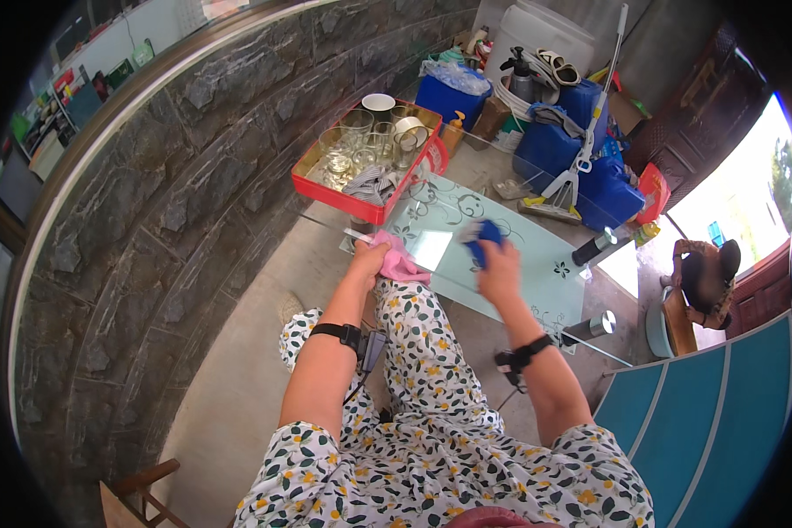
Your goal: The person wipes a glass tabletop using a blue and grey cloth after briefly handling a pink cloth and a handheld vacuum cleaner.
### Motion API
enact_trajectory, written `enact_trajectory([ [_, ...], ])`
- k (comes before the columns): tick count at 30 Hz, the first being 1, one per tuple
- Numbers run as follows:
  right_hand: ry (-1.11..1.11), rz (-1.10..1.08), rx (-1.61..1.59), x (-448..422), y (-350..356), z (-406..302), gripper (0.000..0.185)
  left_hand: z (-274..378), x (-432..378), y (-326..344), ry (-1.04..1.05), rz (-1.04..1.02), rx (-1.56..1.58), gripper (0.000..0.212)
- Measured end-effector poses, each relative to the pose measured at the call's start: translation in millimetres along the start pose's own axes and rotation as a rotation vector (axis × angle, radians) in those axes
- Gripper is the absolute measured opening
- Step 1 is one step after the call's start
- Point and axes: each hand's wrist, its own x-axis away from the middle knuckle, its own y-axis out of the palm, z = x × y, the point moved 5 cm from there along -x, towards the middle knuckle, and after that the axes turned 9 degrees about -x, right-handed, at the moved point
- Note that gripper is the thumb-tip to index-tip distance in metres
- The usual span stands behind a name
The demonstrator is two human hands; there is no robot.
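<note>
My left hand (368, 259) grips a pink cloth (399, 259) at the near edge of a two-level glass table. My right hand (499, 272) is raised at the middle of the table and holds a small blue-and-white object (486, 243), blurred, so its kind is unclear. Beneath both hands lies the frosted glass shelf (534, 264) with dark flower patterns. Beyond my left hand, a red box lid or tray (340, 200) holds several clear glasses (356, 125), a roll of tape (410, 125) and a striped grey cloth (373, 185).
Blue jugs (607, 198), a squeeze mop (587, 142), a pump sprayer (521, 76) and a pump bottle (453, 132) stand behind the table. A stone wall (204, 145) bounds the left. At right, another person (705, 284) is beside a basin (657, 327). A wooden stool (146, 478) stands lower left.
</note>
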Motion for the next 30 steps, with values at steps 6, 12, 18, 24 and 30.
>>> enact_trajectory([
  [6, -0.304, -0.163, -0.167, -10, 32, -104, 0.054, -10, -13, -15, 0.074, -0.006, 0.050, 0.042],
  [12, 0.137, 0.027, 0.099, 31, -51, 72, 0.056, -2, 1, -3, 0.057, 0.000, 0.009, 0.045],
  [18, 0.938, 0.288, 0.460, 138, -175, 232, 0.052, -5, -3, -8, 0.083, 0.030, -0.023, 0.047],
  [24, 0.887, 0.198, 0.387, 88, -141, 197, 0.045, -1, 0, -3, 0.072, 0.030, -0.039, 0.052],
  [30, 0.029, -0.053, 0.035, -16, 5, -7, 0.055, 1, 3, -1, 0.065, 0.000, -0.017, 0.050],
])
